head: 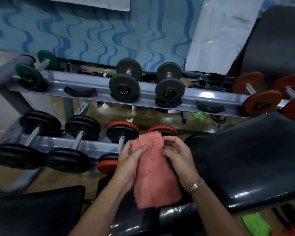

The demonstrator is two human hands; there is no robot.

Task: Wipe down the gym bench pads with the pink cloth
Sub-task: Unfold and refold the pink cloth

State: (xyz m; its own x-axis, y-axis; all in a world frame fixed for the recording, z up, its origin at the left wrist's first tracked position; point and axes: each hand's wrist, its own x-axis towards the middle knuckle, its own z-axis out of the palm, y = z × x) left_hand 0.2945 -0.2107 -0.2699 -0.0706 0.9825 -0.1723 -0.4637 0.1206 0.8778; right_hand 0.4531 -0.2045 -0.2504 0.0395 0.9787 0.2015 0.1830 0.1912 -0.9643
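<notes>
2 hands, the left hand and the right hand, and 1 pink cloth. 1 wristwatch.

1 rack of 2 tiers. The upper tier has 5 weights: 1 green dumbbell, 2 dark grey dumbbells and 2 orange dumbbells. It also has 2 bare cradles on its front rail. The lower tier has 4 in view: 2 black dumbbells and 2 red-and-black dumbbells.

2 green cloths.

3 black bench pads are plain to see; those at bottom centre cannot be counted.
</notes>
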